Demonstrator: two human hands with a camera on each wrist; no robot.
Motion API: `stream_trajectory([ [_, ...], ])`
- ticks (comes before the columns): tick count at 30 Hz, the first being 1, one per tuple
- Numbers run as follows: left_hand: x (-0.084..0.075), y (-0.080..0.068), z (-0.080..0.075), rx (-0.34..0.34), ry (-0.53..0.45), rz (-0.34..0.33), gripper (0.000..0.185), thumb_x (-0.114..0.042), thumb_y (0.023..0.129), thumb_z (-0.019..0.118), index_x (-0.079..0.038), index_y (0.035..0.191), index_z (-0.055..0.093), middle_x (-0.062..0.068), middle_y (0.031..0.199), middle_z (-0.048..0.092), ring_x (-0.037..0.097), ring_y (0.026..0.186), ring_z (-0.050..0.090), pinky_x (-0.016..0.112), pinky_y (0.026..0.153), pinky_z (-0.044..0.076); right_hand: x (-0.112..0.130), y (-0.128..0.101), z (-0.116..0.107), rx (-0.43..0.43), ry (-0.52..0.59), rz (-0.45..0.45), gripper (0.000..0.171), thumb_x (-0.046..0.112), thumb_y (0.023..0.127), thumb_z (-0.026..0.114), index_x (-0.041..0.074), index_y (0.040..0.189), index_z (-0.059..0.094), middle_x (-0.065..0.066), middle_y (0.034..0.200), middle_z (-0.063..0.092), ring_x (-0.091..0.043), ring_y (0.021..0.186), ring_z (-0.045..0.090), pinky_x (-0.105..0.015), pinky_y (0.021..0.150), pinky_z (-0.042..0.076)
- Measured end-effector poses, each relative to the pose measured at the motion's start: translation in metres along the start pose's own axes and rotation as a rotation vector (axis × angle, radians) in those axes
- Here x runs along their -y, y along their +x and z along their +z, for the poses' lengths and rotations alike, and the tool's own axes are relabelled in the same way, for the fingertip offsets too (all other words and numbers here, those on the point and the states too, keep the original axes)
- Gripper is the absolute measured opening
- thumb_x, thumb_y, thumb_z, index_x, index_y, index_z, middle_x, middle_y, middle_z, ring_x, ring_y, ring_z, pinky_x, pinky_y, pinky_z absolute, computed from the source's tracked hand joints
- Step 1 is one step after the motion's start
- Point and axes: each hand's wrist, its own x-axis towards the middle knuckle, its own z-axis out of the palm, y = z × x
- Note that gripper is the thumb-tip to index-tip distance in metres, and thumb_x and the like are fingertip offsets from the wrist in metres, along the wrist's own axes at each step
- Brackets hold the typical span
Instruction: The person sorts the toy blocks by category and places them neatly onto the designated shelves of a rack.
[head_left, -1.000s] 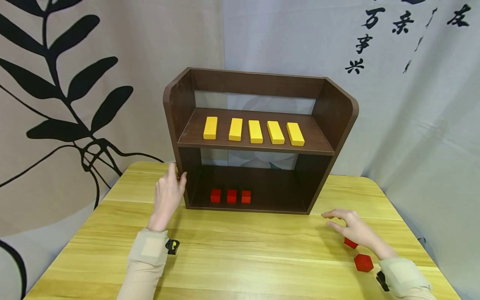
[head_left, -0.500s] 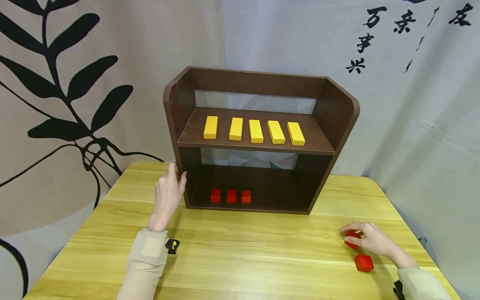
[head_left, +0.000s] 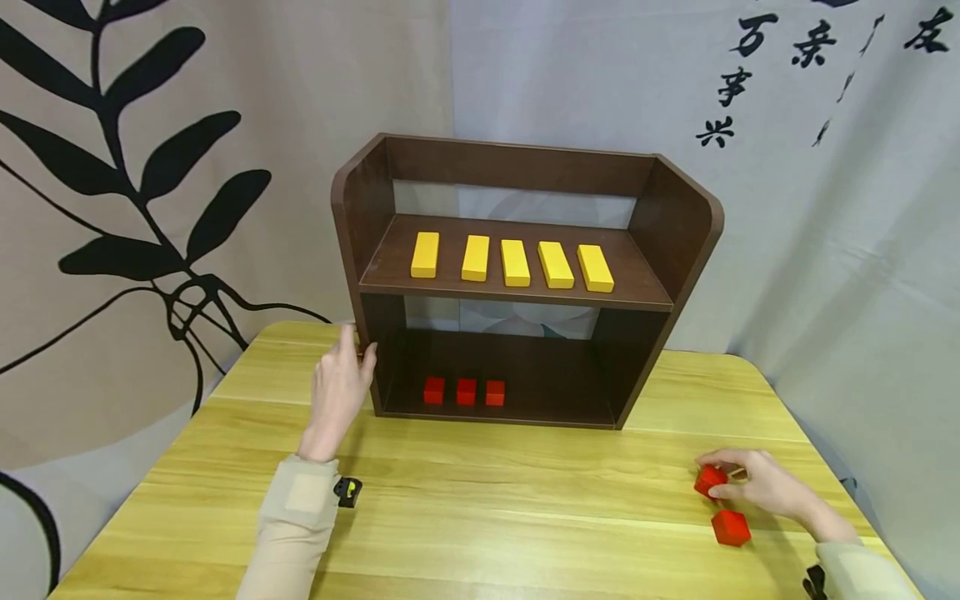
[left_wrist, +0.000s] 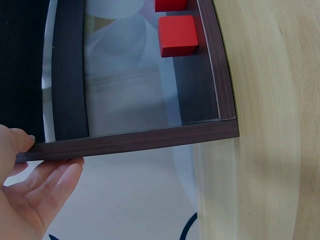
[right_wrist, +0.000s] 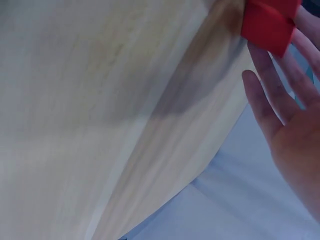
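A dark brown two-tier shelf [head_left: 517,302] stands on the wooden table, and my left hand [head_left: 341,387] grips its left side panel. The left wrist view shows the thumb on one face of that panel [left_wrist: 135,143] and the fingers on the other. On the right, my right hand [head_left: 768,485] has its thumb and index finger around a red cube [head_left: 708,481] that is at the table. A second red cube [head_left: 731,527] lies just nearer. In the right wrist view, red cubes [right_wrist: 267,27] show at the top beside the fingers; the thumb is hard to make out there.
Several yellow blocks [head_left: 515,263] lie in a row on the upper tier. Three red cubes [head_left: 466,392] sit in a row on the lower tier, left of middle. The table [head_left: 525,508] ends at a right edge near the right forearm; a printed curtain [head_left: 825,250] hangs behind.
My right hand has drawn back to the right and closed its thumb and index finger around the farther red cube. The left hand stays on the shelf's side. The view has shifted slightly.
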Motion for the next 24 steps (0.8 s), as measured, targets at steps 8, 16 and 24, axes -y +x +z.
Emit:
stream_trajectory([
  [8, -0.0004, 0.0, 0.0008, -0.007, 0.0, -0.008, 0.026, -0.01, 0.09, 0.064, 0.003, 0.105, 0.047, 0.018, 0.061, 0.053, 0.038, 0.047, 0.056, 0.042, 0.039, 0.039, -0.0021, -0.0054, -0.0018, 0.051, 0.031, 0.056, 0.05, 0.022, 0.084, 0.072, -0.007, 0.121, 0.057, -0.023, 0.112, 0.065, -0.003, 0.089, 0.064, -0.021, 0.074, 0.052],
  [16, -0.0002, 0.0001, -0.0001, -0.002, -0.001, -0.004, 0.026, -0.01, 0.09, 0.064, 0.003, 0.105, 0.046, 0.018, 0.062, 0.054, 0.037, 0.047, 0.056, 0.04, 0.038, 0.039, -0.0011, -0.0039, 0.0037, -0.027, -0.05, 0.074, 0.048, 0.028, 0.083, 0.072, 0.0, 0.12, 0.061, -0.011, 0.105, 0.071, 0.007, 0.088, 0.06, -0.023, 0.075, 0.053],
  [24, 0.0001, 0.0005, 0.0002, -0.016, -0.004, 0.014, 0.026, -0.01, 0.089, 0.064, 0.003, 0.104, 0.046, 0.018, 0.06, 0.053, 0.036, 0.045, 0.055, 0.038, 0.037, 0.038, 0.0053, 0.0015, 0.0057, -0.094, -0.077, 0.107, 0.047, 0.029, 0.083, 0.072, 0.004, 0.121, 0.062, -0.006, 0.104, 0.072, 0.003, 0.089, 0.062, -0.025, 0.076, 0.053],
])
